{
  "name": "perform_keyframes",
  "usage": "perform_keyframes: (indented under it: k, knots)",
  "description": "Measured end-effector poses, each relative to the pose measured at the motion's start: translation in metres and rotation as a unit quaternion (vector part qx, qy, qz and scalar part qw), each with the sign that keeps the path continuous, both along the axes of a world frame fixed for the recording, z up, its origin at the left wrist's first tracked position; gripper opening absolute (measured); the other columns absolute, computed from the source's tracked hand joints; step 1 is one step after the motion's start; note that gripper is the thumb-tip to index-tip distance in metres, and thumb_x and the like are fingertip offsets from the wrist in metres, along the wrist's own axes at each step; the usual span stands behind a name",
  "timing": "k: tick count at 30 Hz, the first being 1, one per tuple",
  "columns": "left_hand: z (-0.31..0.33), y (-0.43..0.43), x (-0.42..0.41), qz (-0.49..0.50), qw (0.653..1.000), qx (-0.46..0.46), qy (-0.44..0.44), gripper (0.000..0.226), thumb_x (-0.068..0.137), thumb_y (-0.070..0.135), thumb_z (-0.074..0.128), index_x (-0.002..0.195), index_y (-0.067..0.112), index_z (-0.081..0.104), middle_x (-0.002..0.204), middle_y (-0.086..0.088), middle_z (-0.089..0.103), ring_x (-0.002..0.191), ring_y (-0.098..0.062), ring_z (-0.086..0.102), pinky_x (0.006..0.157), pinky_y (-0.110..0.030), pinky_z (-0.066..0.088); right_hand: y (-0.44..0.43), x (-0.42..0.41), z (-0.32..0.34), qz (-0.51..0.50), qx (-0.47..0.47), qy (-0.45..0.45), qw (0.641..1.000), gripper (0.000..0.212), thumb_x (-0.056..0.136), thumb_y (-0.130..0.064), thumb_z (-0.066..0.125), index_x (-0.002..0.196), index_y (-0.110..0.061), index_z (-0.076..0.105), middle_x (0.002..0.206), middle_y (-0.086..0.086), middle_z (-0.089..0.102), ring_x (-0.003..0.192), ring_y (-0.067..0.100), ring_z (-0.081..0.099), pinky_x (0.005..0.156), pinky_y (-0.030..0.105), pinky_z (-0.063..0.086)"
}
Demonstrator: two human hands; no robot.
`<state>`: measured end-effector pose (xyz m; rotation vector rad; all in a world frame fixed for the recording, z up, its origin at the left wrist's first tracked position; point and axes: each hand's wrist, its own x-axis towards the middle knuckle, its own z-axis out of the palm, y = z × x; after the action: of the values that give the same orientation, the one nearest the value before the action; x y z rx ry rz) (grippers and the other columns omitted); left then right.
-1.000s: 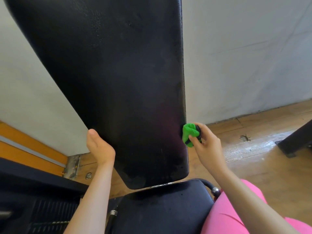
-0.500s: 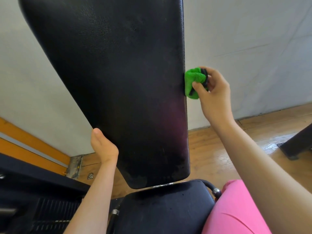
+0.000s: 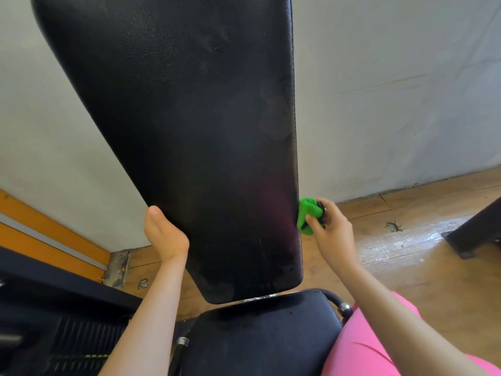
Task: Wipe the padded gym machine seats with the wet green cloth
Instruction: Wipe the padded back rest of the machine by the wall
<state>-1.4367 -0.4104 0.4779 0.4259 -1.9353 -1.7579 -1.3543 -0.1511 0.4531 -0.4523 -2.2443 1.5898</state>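
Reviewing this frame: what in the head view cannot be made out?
1. Grip of the left hand, head view: fingers hidden behind the black padded backrest's left edge; only thumb and palm show.
2. Backrest top: cut off by the upper frame edge.
3. Dark item pinched with the bunched green cloth in the right hand: blurred, too small to identify.
4. Front of the black padded seat: cut off by the bottom edge; right side hidden by pink clothing.

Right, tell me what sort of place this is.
Most likely a gym or fitness room. A long black padded backrest stands tilted above a matching padded seat, and a black equipment base sits on the wooden floor at the right.
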Motion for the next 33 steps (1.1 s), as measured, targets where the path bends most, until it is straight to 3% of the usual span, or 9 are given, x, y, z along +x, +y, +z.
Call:
perform_keyframes:
  k: [3, 7, 14, 18, 20, 23, 25, 29, 33]
  knots:
    - [0.001, 0.002, 0.0, 0.008, 1.0, -0.006, -0.005, 0.034, 0.106, 0.029, 0.023, 0.079, 0.031, 0.043, 0.081, 0.007, 0.045, 0.075, -0.002, 0.047, 0.065, 0.001, 0.038, -0.005, 0.013, -0.023, -0.02, -0.017, -0.042, 0.999, 0.026, 0.088, -0.007, 0.066, 0.106, -0.025, 0.059, 0.09, -0.017, 0.066, 0.089, 0.006, 0.065, 0.076, 0.025, 0.053]
    - [0.0, 0.0, -0.001, 0.011, 1.0, -0.012, -0.022, 0.034, 0.105, 0.032, 0.022, 0.078, 0.031, 0.043, 0.081, 0.007, 0.044, 0.076, -0.004, 0.046, 0.07, -0.009, 0.037, -0.015, 0.015, -0.016, -0.051, -0.067, -0.011, 0.996, 0.024, 0.088, -0.008, 0.068, 0.1, -0.026, 0.057, 0.091, -0.01, 0.067, 0.088, 0.008, 0.067, 0.075, 0.029, 0.056]
    - [0.0, 0.0, -0.002, 0.028, 0.998, -0.033, -0.036, 0.034, 0.106, 0.031, 0.023, 0.077, 0.03, 0.041, 0.079, 0.006, 0.042, 0.074, -0.004, 0.043, 0.072, -0.012, 0.036, -0.028, 0.0, 0.032, -0.062, -0.079, 0.085, 0.991, 0.023, 0.089, -0.012, 0.069, 0.103, -0.019, 0.053, 0.092, -0.014, 0.064, 0.085, -0.003, 0.063, 0.074, 0.015, 0.053]
    - [-0.001, 0.0, -0.002, 0.03, 0.999, -0.017, -0.034, 0.032, 0.105, 0.032, 0.025, 0.079, 0.03, 0.044, 0.082, 0.005, 0.044, 0.077, -0.005, 0.045, 0.075, -0.014, 0.038, -0.029, 0.006, 0.022, -0.046, -0.031, 0.068, 0.996, 0.023, 0.088, -0.013, 0.07, 0.095, -0.021, 0.049, 0.087, -0.013, 0.062, 0.078, -0.003, 0.061, 0.065, 0.012, 0.049]
    - [-0.001, 0.0, -0.002, 0.026, 0.999, -0.019, -0.025, 0.036, 0.104, 0.034, 0.024, 0.085, 0.018, 0.051, 0.087, -0.002, 0.048, 0.08, -0.006, 0.046, 0.078, -0.016, 0.039, -0.029, 0.013, 0.004, -0.044, 0.008, 0.026, 0.999, 0.023, 0.087, -0.016, 0.07, 0.091, -0.02, 0.048, 0.083, -0.01, 0.061, 0.074, 0.003, 0.059, 0.059, 0.014, 0.046]
    - [-0.002, -0.002, -0.004, 0.028, 0.999, -0.036, -0.022, 0.04, 0.097, 0.042, 0.023, 0.087, 0.011, 0.047, 0.087, -0.008, 0.045, 0.084, -0.016, 0.046, 0.083, -0.028, 0.041, -0.029, 0.025, -0.029, -0.048, 0.075, -0.067, 0.994, 0.027, 0.083, -0.021, 0.073, 0.085, -0.024, 0.045, 0.079, -0.004, 0.06, 0.074, 0.017, 0.058, 0.054, 0.024, 0.038]
    - [-0.002, -0.003, -0.003, 0.029, 0.998, -0.045, -0.021, 0.05, 0.097, 0.043, 0.023, 0.089, 0.001, 0.048, 0.089, -0.019, 0.048, 0.087, -0.029, 0.051, 0.086, -0.037, 0.045, -0.029, 0.033, -0.04, -0.035, 0.075, -0.101, 0.991, 0.03, 0.083, -0.02, 0.073, 0.082, -0.023, 0.044, 0.074, -0.005, 0.059, 0.069, 0.017, 0.056, 0.051, 0.017, 0.033]
    - [0.002, -0.002, 0.001, 0.036, 0.998, -0.053, -0.025, 0.058, 0.104, 0.034, 0.022, 0.118, -0.017, 0.045, 0.116, -0.036, 0.049, 0.111, -0.047, 0.048, 0.099, -0.053, 0.041, -0.034, 0.033, -0.03, -0.034, 0.036, -0.098, 0.994, 0.026, 0.084, -0.019, 0.073, 0.083, -0.018, 0.047, 0.071, -0.006, 0.059, 0.066, 0.011, 0.056, 0.052, 0.015, 0.038]
    - [0.005, 0.0, 0.0, 0.047, 0.996, -0.07, -0.028, 0.048, 0.104, 0.032, 0.024, 0.097, -0.008, 0.049, 0.092, -0.028, 0.048, 0.087, -0.033, 0.052, 0.086, -0.042, 0.045, -0.047, 0.019, 0.004, -0.033, -0.014, -0.032, 0.999, 0.024, 0.084, -0.022, 0.075, 0.085, -0.019, 0.051, 0.073, -0.007, 0.061, 0.064, 0.003, 0.057, 0.055, 0.016, 0.043]
